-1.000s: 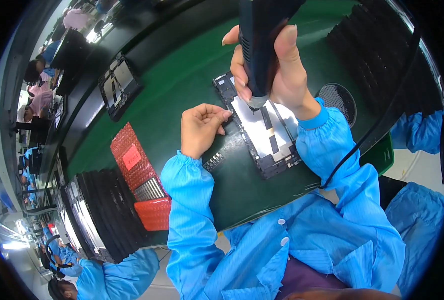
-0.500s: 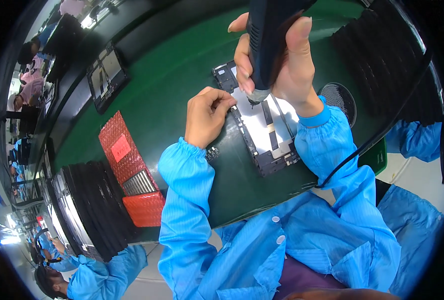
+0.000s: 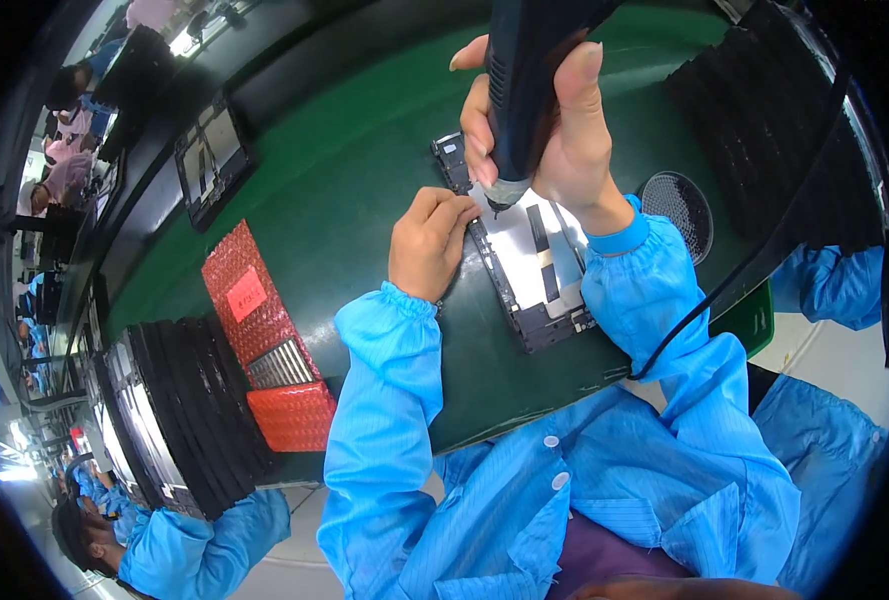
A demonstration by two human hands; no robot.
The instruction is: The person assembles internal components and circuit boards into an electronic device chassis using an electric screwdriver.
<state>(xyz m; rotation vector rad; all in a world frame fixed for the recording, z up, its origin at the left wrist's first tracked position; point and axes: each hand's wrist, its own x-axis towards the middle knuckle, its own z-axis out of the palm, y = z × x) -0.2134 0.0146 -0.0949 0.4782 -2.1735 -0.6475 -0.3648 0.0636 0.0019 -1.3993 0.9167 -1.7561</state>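
An opened tablet housing (image 3: 512, 262), with a bright silvery panel and black edges, lies aslant on the green table. My right hand (image 3: 582, 150) is wrapped around a black electric screwdriver (image 3: 520, 100), which points down over the housing's left edge. The bit ends close to my left fingertips; whether it touches a screw cannot be made out. My left hand (image 3: 428, 245) has its fingers pinched together at that same edge, and what sits between them is hidden. A small part barely shows beside my left wrist.
To the left lie red bubble wrap (image 3: 249, 262) and a row of metal strips (image 3: 282, 364). Black-edged housings stand stacked (image 3: 199, 410) at the left. Another housing (image 3: 212, 160) is farther back. On the right are a round mesh-like dish (image 3: 678, 212), a dark stack (image 3: 779, 130) and the cord (image 3: 679, 332).
My left hand has slid a little right and nearer along the edge, its sleeve now covering most of a small circuit board. The screwdriver tip has shifted slightly left, toward my left fingertips.
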